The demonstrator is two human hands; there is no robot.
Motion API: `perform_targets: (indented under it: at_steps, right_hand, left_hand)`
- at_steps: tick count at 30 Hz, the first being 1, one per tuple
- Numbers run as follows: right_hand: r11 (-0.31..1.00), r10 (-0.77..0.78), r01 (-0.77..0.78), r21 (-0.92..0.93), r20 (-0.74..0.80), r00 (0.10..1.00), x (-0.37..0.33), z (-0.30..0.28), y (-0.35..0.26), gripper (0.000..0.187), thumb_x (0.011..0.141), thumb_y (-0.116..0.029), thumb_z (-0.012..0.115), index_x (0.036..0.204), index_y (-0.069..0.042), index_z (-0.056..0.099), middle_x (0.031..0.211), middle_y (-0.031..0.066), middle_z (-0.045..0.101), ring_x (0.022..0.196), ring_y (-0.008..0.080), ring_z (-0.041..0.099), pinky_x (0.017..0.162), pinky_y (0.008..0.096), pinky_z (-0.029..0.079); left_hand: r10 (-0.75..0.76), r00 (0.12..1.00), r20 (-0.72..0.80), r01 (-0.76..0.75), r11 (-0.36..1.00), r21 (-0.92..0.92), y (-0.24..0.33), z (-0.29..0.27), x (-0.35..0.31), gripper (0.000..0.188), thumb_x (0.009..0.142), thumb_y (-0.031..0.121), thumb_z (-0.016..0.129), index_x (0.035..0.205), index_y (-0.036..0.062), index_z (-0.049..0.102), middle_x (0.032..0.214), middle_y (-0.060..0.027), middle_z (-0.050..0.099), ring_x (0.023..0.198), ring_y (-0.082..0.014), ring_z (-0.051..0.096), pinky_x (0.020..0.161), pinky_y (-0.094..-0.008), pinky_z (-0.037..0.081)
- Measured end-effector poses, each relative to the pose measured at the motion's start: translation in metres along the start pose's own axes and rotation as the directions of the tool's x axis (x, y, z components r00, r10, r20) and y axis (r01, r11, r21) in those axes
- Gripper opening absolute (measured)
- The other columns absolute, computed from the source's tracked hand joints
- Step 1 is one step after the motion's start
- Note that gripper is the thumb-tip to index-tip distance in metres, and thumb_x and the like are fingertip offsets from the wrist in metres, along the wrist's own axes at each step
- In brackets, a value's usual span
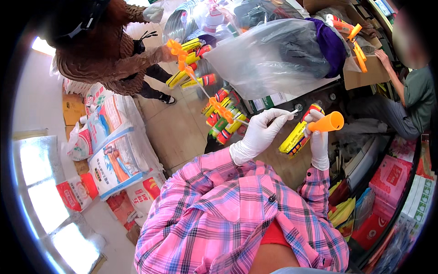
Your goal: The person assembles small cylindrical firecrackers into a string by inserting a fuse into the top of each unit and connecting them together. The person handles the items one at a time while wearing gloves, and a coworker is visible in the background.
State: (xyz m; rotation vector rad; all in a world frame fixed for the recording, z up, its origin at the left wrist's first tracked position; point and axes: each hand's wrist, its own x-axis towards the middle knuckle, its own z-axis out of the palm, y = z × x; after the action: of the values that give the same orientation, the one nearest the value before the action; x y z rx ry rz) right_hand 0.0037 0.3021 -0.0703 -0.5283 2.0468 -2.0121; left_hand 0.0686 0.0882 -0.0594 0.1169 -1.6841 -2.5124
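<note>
My left hand (pixel 261 134), in a white glove, is closed in a pinch on the end of a thin white cord (pixel 202 87). Orange plastic pieces (pixel 221 109) and several yellow-and-red tubes (pixel 226 132) hang along this cord on the left. My right hand (pixel 320 145), also gloved, grips a yellow printed tube (pixel 293 139) with a red end, held at a tilt. An orange cone (pixel 328 122) sticks out to the right from between the same fingers. The cord's tip is just left of the tube's upper end, apart from it.
A person in brown (pixel 105 59) at the upper left is by the cord's far part. Another person (pixel 410 98) sits at right by a cardboard box (pixel 358 78). A large plastic bag (pixel 269 57) lies ahead. Stacked sacks (pixel 116 164) stand left; packages (pixel 390 178) fill the right side.
</note>
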Motion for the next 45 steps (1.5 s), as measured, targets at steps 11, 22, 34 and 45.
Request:
perform_targets:
  at_steps: [11, 22, 34, 45]
  right_hand:
    - [0.993, 0.093, -0.096, 0.07, 0.041, 0.995, 0.0, 0.003, 0.004, 0.041, 0.093, -0.043, 0.056, 0.104, -0.004, 0.057, 0.087, 0.0021, 0.058, 0.061, 0.0045, 0.045, 0.055, 0.0193, 0.036]
    - [0.84, 0.418, -0.5, 0.212, 0.335, 0.844, 0.012, 0.009, -0.003, 0.051, 0.093, -0.056, 0.048, 0.091, -0.006, 0.058, 0.07, -0.0007, 0.056, 0.047, 0.0018, 0.034, 0.043, 0.0174, 0.026]
    - [0.836, 0.435, -0.531, 0.136, 0.425, 0.794, 0.014, 0.018, -0.004, 0.055, 0.092, -0.06, 0.047, 0.089, -0.006, 0.057, 0.07, 0.0014, 0.056, 0.045, 0.0021, 0.032, 0.041, 0.0184, 0.024]
    - [0.847, 0.437, -0.526, 0.07, 0.472, 0.766, 0.018, 0.022, -0.006, 0.051, 0.093, -0.057, 0.048, 0.092, -0.006, 0.056, 0.071, 0.0011, 0.054, 0.046, 0.0027, 0.034, 0.042, 0.018, 0.026]
  left_hand:
    - [0.018, 0.997, -0.069, -0.016, 0.999, 0.032, 0.016, 0.0, 0.007, 0.02, 0.095, 0.011, 0.057, 0.109, 0.0, 0.066, 0.097, -0.0032, 0.068, 0.08, -0.0043, 0.056, 0.071, -0.0187, 0.044]
    - [0.024, 0.998, -0.057, -0.025, 1.0, -0.014, 0.009, 0.004, 0.015, 0.019, 0.093, 0.01, 0.06, 0.108, -0.0016, 0.066, 0.1, -0.0047, 0.069, 0.089, -0.007, 0.059, 0.079, -0.0213, 0.047]
    - [0.074, 0.994, -0.085, -0.063, 0.99, 0.123, 0.016, -0.003, 0.026, 0.017, 0.09, 0.01, 0.065, 0.103, -0.0003, 0.068, 0.091, -0.0022, 0.068, 0.082, -0.0059, 0.059, 0.073, -0.0201, 0.047]
    - [0.08, 0.996, -0.045, -0.07, 0.98, 0.187, 0.018, -0.01, 0.025, 0.016, 0.091, 0.008, 0.062, 0.102, -0.0012, 0.067, 0.088, -0.005, 0.068, 0.081, -0.0072, 0.061, 0.072, -0.0213, 0.049]
